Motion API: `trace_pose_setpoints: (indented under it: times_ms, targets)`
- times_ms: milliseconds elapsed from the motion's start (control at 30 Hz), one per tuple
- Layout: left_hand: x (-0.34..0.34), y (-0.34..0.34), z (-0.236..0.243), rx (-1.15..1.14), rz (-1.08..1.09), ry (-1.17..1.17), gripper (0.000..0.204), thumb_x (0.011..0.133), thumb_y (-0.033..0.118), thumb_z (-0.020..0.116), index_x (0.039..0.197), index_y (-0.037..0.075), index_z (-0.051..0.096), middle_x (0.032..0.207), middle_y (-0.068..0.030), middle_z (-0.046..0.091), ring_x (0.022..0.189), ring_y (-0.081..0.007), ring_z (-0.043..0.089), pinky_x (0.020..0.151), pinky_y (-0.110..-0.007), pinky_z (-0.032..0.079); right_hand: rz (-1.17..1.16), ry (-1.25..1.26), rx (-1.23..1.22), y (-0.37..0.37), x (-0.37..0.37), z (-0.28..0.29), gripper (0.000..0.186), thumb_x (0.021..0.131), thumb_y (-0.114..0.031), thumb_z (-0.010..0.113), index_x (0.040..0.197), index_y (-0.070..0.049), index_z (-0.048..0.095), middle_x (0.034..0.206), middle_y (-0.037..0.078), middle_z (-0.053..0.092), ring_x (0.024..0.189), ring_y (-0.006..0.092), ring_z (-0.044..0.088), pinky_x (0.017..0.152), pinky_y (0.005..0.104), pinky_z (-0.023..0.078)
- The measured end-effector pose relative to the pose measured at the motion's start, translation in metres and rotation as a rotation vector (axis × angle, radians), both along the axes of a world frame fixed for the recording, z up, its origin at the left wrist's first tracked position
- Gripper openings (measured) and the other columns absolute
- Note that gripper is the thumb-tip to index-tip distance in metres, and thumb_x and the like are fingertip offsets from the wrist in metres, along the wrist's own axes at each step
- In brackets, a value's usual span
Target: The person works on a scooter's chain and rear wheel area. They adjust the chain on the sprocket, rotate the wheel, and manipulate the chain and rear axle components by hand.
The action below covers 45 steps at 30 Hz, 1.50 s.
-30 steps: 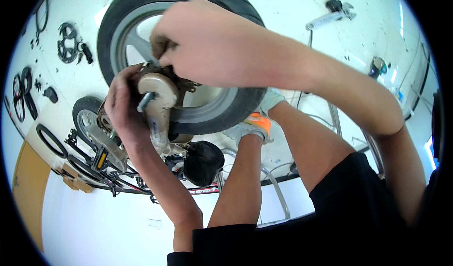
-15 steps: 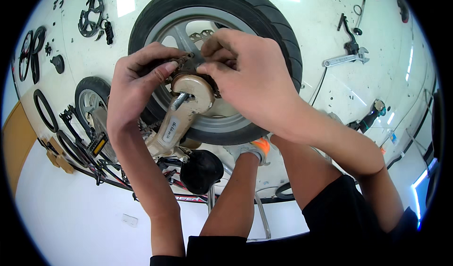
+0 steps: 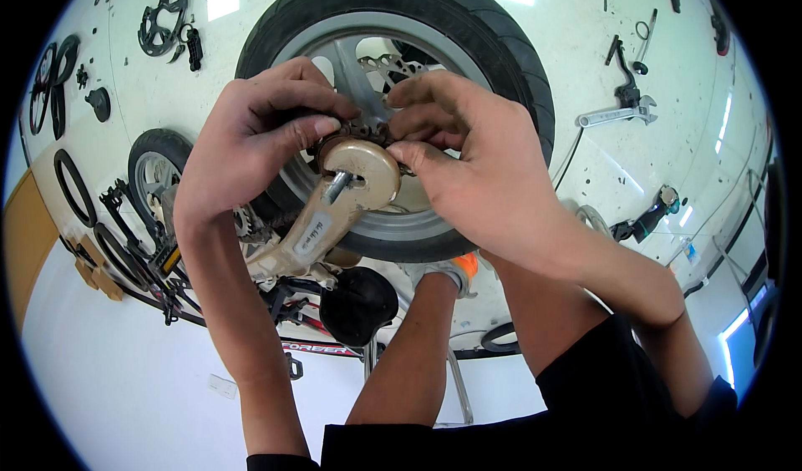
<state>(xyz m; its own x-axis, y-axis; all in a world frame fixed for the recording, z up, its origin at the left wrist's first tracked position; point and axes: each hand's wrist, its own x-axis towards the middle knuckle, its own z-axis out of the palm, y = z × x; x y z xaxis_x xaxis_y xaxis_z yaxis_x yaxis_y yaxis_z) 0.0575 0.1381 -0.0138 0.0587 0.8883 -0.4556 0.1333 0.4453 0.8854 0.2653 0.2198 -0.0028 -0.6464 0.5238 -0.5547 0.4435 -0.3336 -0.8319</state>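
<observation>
A grey-spoked wheel with a black tyre lies flat before me. Over its hub reaches a dirty beige frame arm, whose rounded end carries a silver axle bolt in a slot. Just beyond that end runs a dark, greasy chain. From the left, my left hand pinches the chain between thumb and fingers. My right hand has its thumb and bent fingers closed at the chain's right part. The fingertips partly hide the chain, and the sprocket beneath cannot be made out.
An adjustable wrench and a power tool lie to the right. A smaller wheel and bike frame parts stand at left. A black saddle is near my legs. A chainring-like part lies at the far left.
My view has shifted slightly, so the wheel sits further right. The chain now lies lower, close along the frame arm's end, and my hands are a little farther apart.
</observation>
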Motion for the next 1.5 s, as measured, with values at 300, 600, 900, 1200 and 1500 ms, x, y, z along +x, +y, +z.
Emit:
trace_pose_setpoints:
  times_ms: [300, 600, 900, 1200, 1500]
  targets:
    - [0.004, 0.001, -0.006, -0.046, 0.231, -0.042, 0.017, 0.079, -0.006, 0.067, 0.095, -0.003, 0.072, 0.081, -0.0029, 0.062, 0.077, -0.0118, 0.058, 0.073, -0.025, 0.046, -0.080, 0.103, 0.074, -0.004, -0.003, -0.006, 0.023, 0.079, 0.005, 0.057, 0.102, 0.007, 0.059, 0.087, 0.023, 0.068, 0.082, 0.0361, 0.068, 0.074, 0.0367, 0.054]
    - [0.020, -0.009, 0.001, -0.277, 0.396, -0.076, 0.013, 0.080, -0.001, 0.070, 0.093, -0.003, 0.072, 0.082, -0.0028, 0.065, 0.079, -0.0121, 0.060, 0.073, -0.025, 0.047, -0.031, 0.061, 0.060, -0.001, 0.001, -0.006, 0.027, 0.080, 0.002, 0.061, 0.106, 0.005, 0.058, 0.087, 0.017, 0.069, 0.084, 0.0244, 0.067, 0.079, 0.0327, 0.051]
    - [0.003, 0.003, -0.003, -0.183, 0.093, -0.074, 0.010, 0.075, -0.002, 0.072, 0.084, -0.004, 0.069, 0.085, -0.0040, 0.058, 0.081, -0.0144, 0.056, 0.076, -0.026, 0.045, -0.043, 0.047, -0.024, -0.004, 0.003, -0.003, 0.027, 0.082, 0.003, 0.060, 0.108, 0.003, 0.059, 0.092, 0.013, 0.069, 0.088, 0.0165, 0.066, 0.083, 0.0295, 0.050]
    - [0.002, 0.011, -0.002, -0.056, -0.048, -0.058, 0.010, 0.075, -0.006, 0.068, 0.085, -0.005, 0.067, 0.086, -0.0056, 0.058, 0.080, -0.0141, 0.056, 0.071, -0.026, 0.046, -0.086, 0.024, -0.047, -0.005, 0.000, -0.004, 0.029, 0.081, 0.005, 0.060, 0.110, 0.004, 0.057, 0.091, 0.013, 0.067, 0.087, 0.0166, 0.065, 0.083, 0.0300, 0.050]
    - [0.010, 0.023, 0.008, 0.048, -0.195, 0.144, 0.010, 0.074, -0.009, 0.069, 0.082, -0.005, 0.064, 0.086, -0.0062, 0.059, 0.078, -0.0132, 0.057, 0.069, -0.026, 0.047, -0.113, 0.037, -0.035, -0.008, -0.001, -0.005, 0.034, 0.081, 0.007, 0.059, 0.114, 0.004, 0.050, 0.090, 0.013, 0.067, 0.086, 0.0160, 0.064, 0.079, 0.0280, 0.051]
